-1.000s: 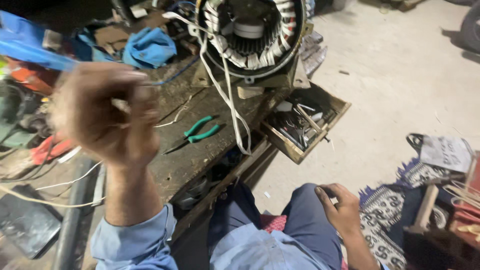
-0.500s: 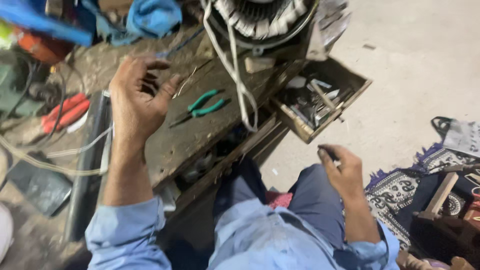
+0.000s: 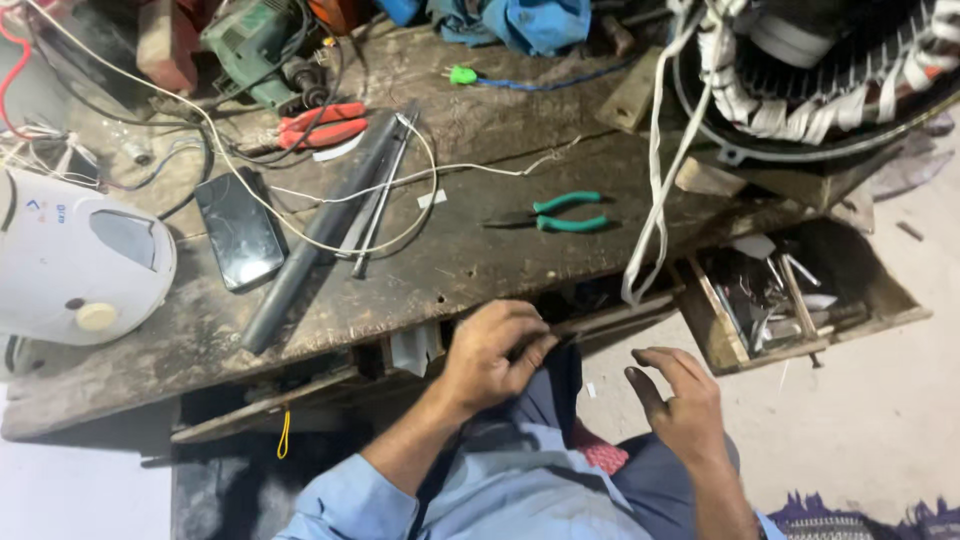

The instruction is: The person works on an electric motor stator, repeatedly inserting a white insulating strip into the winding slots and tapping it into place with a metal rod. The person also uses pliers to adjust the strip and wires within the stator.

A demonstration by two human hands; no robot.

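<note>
The head view looks down on a worn wooden surface (image 3: 470,260) with the person seated at its near edge. The left hand (image 3: 495,350) is curled at that edge, its fingers (image 3: 528,352) pinched on what looks like the lip of a thin drawer front (image 3: 610,315) under the surface; whether it grips the wood or some small thing there I cannot tell. The right hand (image 3: 680,400) hangs loosely open just to the right of the left hand, fingers bent, holding nothing and touching nothing.

Taking the left hand as the landmark: beyond it lie the green-handled pliers (image 3: 560,212), apart from it. Further beyond and to the right sits the motor stator (image 3: 810,70), its white leads (image 3: 655,190) drooping over the edge toward the hand. To the right stands an open wooden drawer (image 3: 880,290) full of metal tools. Beyond and to the left lie a dark pipe (image 3: 320,240), a black phone (image 3: 238,228) and red-handled pliers (image 3: 320,125); far left sits a white kettle (image 3: 70,260).

As I judge it, the pinch works best with the pull kept straight and level toward the body, the thumb braced under the lip so the thin front does not twist. The free right hand would do well steadying the other end of the front. The hanging white leads are close enough to snag, so they deserve watching.
</note>
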